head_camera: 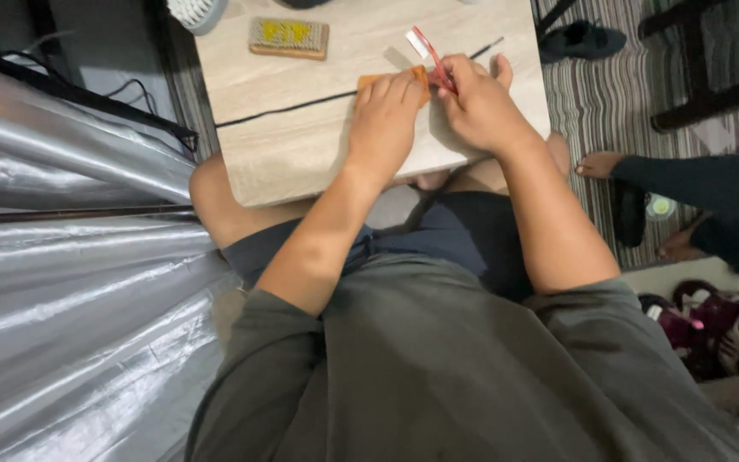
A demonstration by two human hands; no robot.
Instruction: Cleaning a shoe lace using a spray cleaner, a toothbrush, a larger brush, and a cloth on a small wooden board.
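Your left hand [384, 115] pressed flat on the orange piece [395, 81] at the middle of the wooden table [301, 145]. Your right hand [476, 103] pinched the red toothbrush [431, 56] just beside it. I think the piece could slide if your pressing became weak.

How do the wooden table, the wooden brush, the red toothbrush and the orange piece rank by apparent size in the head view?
1. Wooden table, by far.
2. Wooden brush.
3. Red toothbrush and orange piece: both partly hidden by the hands, so I cannot rank them.
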